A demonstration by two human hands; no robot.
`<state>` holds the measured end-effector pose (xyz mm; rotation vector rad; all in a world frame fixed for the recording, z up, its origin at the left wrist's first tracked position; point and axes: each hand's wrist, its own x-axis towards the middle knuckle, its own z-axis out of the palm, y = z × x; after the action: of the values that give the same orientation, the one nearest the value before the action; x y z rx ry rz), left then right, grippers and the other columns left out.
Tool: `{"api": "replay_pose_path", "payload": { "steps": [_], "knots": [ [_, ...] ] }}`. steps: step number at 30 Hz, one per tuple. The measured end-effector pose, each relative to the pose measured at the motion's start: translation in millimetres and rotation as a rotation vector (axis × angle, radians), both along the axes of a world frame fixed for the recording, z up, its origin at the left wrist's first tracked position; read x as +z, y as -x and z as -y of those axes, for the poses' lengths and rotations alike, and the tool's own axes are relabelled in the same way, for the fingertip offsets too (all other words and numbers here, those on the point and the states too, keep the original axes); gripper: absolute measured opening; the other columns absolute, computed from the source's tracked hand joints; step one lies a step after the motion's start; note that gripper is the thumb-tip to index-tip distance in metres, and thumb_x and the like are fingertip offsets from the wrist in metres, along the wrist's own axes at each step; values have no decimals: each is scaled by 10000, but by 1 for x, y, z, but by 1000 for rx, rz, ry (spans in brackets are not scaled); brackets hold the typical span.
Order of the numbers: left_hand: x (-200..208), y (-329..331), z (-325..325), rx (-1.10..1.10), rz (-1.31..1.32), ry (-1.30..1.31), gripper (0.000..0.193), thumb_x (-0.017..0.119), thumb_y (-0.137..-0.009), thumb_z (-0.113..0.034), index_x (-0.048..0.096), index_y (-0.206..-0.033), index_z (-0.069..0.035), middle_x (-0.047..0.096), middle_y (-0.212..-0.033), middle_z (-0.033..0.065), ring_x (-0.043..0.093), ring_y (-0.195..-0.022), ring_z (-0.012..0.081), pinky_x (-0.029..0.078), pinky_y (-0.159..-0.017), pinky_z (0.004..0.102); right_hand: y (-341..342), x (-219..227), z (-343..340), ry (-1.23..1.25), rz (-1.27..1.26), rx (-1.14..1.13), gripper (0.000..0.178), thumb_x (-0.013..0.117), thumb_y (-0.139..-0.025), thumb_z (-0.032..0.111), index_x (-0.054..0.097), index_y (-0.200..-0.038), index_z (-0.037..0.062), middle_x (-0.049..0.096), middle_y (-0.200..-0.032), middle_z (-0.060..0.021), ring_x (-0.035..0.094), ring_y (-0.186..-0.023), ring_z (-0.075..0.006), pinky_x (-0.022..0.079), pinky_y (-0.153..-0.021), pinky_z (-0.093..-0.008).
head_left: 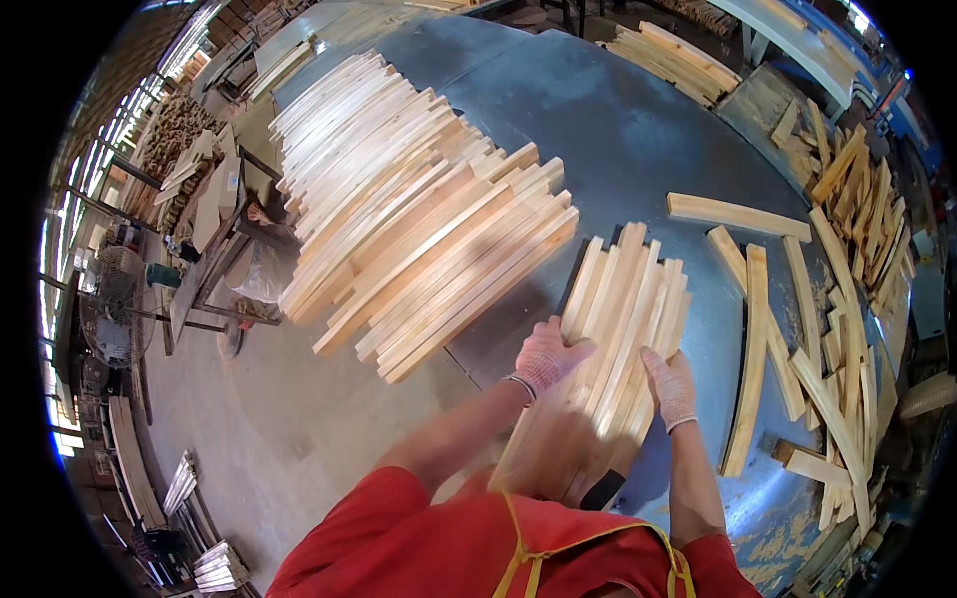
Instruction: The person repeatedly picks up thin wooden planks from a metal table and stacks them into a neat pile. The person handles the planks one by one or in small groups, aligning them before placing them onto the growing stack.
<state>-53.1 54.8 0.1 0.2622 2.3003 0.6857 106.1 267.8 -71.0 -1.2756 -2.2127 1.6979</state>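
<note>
A bundle of pale wooden strips [610, 339] lies lengthwise in front of me, its far ends uneven. My left hand [551, 359], in a light knit glove, grips its left side with the thumb over the top. On the opposite side, my gloved right hand [670, 387] is closed against the strips, thumb also on top. The near end of the bundle comes close to my body, where a small dark block-like piece [603, 490] shows. To the left, a wide row of similar wooden strips [419, 209] lies side by side, apart from the bundle.
The blue-grey metal table [638, 149] carries all this. Several loose strips [756, 359] lie scattered to the right, beside a heap of offcuts [857, 199]. More boards [673, 60] are stacked at the far edge. A standing fan [112, 299] is on the far left.
</note>
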Motion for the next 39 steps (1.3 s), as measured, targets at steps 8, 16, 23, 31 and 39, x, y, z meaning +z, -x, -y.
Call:
{"api": "replay_pose_path", "payload": {
  "steps": [8,16,23,31,39],
  "knots": [
    [150,3,-25,29,-477,-686,984,853,-828,-465,419,-1588,-15,516,-1511,265,575,-1368,444,497,-1133,510,13,225,-5,-261,-674,-203,624,816,-956,218,544,-1449,-52,694,-1283,-145,660,-1139,-222,547,-1004,-353],
    [97,26,32,-121,-138,-1251,790,779,-896,-332,460,-1546,-16,569,-1478,184,591,-1352,384,508,-1110,468,-61,126,8,-834,-456,26,809,828,-937,292,449,-1589,-1,526,-1581,-161,507,-1433,-346,364,-1257,-441],
    [-55,48,177,-658,-361,-390,531,591,-1016,-263,525,-1497,-47,632,-1400,135,606,-1315,316,498,-1089,453,-76,20,187,-773,142,342,829,727,-895,270,414,-1592,-51,465,-1595,-263,476,-1456,-428,412,-1232,-461],
    [-17,38,236,-864,-737,-8,581,695,-920,-221,567,-1472,-94,583,-1483,131,604,-1311,338,495,-1068,475,-69,45,162,-206,84,258,656,695,-876,219,549,-1434,-92,765,-1119,-269,730,-1071,-440,570,-942,-444],
    [21,93,305,-350,-1212,90,713,840,-803,-275,592,-1451,-107,628,-1443,168,595,-1341,368,484,-1111,490,-12,40,146,14,117,-44,658,725,-987,289,533,-1527,-34,685,-1414,-172,654,-1288,-250,512,-1068,-340]
  ]
}}
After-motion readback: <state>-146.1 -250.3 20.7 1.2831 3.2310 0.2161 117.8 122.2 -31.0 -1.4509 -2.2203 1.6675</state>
